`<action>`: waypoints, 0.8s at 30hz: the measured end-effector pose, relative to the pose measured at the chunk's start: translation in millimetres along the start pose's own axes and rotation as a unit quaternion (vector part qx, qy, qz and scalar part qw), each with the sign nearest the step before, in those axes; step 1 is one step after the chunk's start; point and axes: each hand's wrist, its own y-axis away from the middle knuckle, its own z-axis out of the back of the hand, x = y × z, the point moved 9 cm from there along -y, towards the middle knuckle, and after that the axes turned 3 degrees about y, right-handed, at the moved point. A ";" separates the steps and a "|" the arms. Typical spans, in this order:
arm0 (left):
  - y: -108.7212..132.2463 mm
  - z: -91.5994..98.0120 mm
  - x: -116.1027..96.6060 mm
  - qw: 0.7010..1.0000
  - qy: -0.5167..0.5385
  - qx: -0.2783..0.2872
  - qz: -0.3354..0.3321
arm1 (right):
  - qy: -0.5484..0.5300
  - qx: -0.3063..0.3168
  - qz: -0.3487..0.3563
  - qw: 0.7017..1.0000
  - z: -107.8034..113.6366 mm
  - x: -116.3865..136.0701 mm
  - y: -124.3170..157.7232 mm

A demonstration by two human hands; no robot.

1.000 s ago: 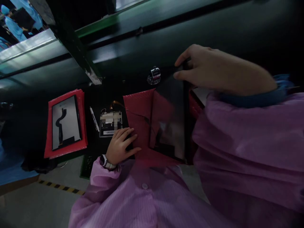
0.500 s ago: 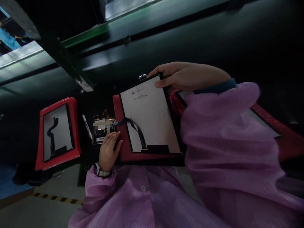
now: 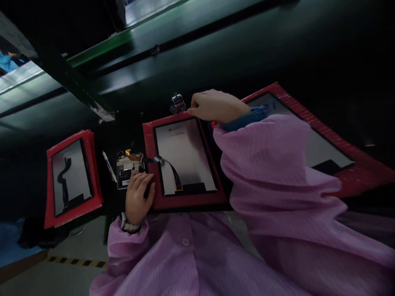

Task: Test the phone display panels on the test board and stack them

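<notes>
LCD panel (image 3: 193,156) lies on red foam sheet (image 3: 188,201), back up, approx. Prob. light, stiff but fragile, w/ slick back; best held by the black side edges (image 3: 207,154), clear of the flex cable (image 3: 177,179). Long axis runs near-far, far end tipped a bit L; black strip (image 3: 196,188) at near end. R hand (image 3: 214,105) at far R corner, fingers curled; can't tell if pinching. L hand (image 3: 138,197) loose, gripping nothing, fingertips by PCB (image 3: 128,166).
</notes>
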 end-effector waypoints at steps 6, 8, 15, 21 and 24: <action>-42.6 42.8 13.3 0.990 -0.045 -0.081 -0.108 | 0.019 0.041 0.241 0.970 -21.7 76.9 27.0; -60.0 36.4 35.2 0.993 -0.042 -0.069 -0.086 | -0.003 0.114 0.287 0.951 -50.0 104.1 33.9; -67.5 -10.7 64.0 0.998 0.020 0.049 -0.033 | -0.138 0.263 0.356 0.886 -113.9 150.7 42.6; -66.3 -8.0 68.2 0.999 0.026 0.045 -0.002 | -0.190 0.287 0.322 0.882 -116.2 139.3 37.6; -66.8 -10.4 66.3 0.998 0.034 0.053 -0.005 | -0.194 0.304 0.330 0.872 -118.4 138.4 39.3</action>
